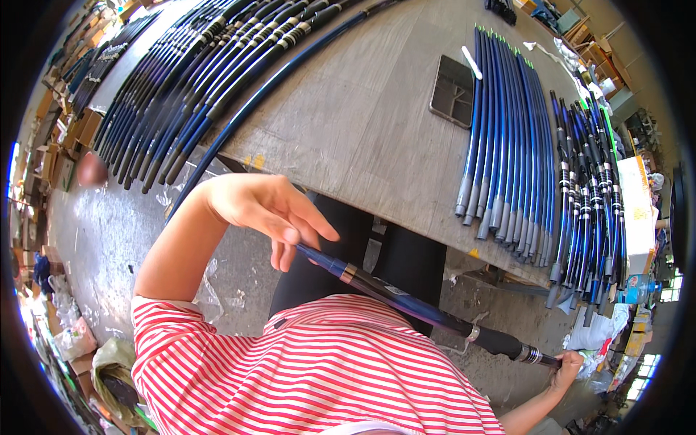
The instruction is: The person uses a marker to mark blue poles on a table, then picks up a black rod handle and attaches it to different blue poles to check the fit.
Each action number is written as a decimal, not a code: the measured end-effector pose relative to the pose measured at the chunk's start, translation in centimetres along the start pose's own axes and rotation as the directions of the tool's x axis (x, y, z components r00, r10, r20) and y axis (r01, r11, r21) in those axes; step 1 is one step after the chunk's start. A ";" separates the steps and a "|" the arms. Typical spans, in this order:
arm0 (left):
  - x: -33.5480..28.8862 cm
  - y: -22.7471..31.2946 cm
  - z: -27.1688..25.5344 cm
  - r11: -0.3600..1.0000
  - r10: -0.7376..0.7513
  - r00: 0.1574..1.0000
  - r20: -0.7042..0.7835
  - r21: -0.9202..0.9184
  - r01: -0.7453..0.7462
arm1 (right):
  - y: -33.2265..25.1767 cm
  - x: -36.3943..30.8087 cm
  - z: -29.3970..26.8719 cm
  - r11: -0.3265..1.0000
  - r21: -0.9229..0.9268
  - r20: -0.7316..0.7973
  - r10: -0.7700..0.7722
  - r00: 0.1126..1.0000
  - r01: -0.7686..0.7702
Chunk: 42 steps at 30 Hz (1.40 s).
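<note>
A dark blue telescopic fishing rod (395, 291) lies slantwise across my lap, its thick black handle part towards the right. My right hand (568, 368) is closed round the thin end beyond the silver rings of the handle. At the other end, my left hand (270, 214) has its thumb and lower fingers about the blue tip of the rod, with the index finger stretched out above it. A metal ring with a small wire loop (473, 334) sits round the rod ahead of the handle.
On the grey table (348, 109) ahead, many rods (210, 80) lie at the left. A row of blue rod sections (507, 145) and a bundle of ringed rods (591, 188) lie at the right. A phone-like dark rectangle (452, 90) rests beside the blue row.
</note>
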<state>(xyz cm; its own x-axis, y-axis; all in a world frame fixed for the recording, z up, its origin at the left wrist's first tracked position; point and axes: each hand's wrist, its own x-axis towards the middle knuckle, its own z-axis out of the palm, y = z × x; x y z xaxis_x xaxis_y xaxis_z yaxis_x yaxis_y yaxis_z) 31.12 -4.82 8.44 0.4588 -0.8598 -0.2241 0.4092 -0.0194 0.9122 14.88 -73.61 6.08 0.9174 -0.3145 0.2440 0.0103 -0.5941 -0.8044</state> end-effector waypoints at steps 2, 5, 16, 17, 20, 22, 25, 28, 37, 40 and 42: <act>1.2 -0.7 0.7 0.982 -0.111 0.993 0.035 0.159 0.105 | 0.9 0.8 -2.3 0.997 -0.065 0.098 -0.026 0.995 0.032; 3.0 -3.2 1.7 0.937 -0.137 0.990 0.024 0.327 0.122 | 1.2 2.5 -3.5 0.994 -0.081 -0.046 0.065 0.997 -0.069; 8.1 -6.3 4.6 0.997 -0.082 0.994 0.068 0.010 0.081 | -11.1 11.4 -4.7 0.649 0.744 -0.446 0.300 0.843 0.162; 8.7 -6.5 5.0 0.997 -0.042 0.995 0.093 -0.065 0.048 | -13.9 11.5 -2.9 0.661 0.730 -0.399 0.202 0.894 0.176; 10.4 -7.2 6.0 0.973 0.052 0.993 0.107 -0.229 -0.026 | -21.5 11.1 3.2 0.748 0.625 -0.345 0.005 0.939 0.225; 11.3 -6.9 6.8 0.933 0.175 0.980 0.095 -0.334 -0.134 | -26.0 10.4 8.8 0.745 0.559 -0.546 0.000 0.838 0.364; 12.4 -5.6 7.8 0.876 0.310 0.944 0.116 -0.422 -0.236 | -24.5 8.5 10.1 0.810 0.260 -0.187 -0.492 0.850 0.526; 13.4 -4.7 8.9 0.853 0.343 0.938 0.038 -0.431 -0.294 | -24.8 6.0 20.7 0.774 0.393 0.318 -0.621 0.716 0.497; 13.8 -4.3 9.3 0.846 0.506 0.850 -0.144 -0.108 -0.522 | -23.9 4.0 28.9 0.785 0.604 0.592 -0.559 0.581 0.138; 13.5 -4.5 9.3 0.847 0.508 0.838 -0.200 -0.060 -0.528 | -24.1 4.0 28.6 0.669 0.726 0.561 -0.441 0.701 -0.161; 12.9 -5.8 9.2 0.884 0.465 0.844 -0.268 0.091 -0.459 | -24.2 5.8 27.7 0.615 0.787 0.379 -0.415 0.827 -0.052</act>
<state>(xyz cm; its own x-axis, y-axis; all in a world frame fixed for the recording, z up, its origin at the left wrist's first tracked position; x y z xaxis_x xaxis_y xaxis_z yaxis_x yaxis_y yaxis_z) 27.44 -20.48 3.42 0.7889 -0.5975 0.1435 0.0797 0.3310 0.9403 30.93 -40.52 11.98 0.9052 0.2675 0.3302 0.2716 0.2335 -0.9337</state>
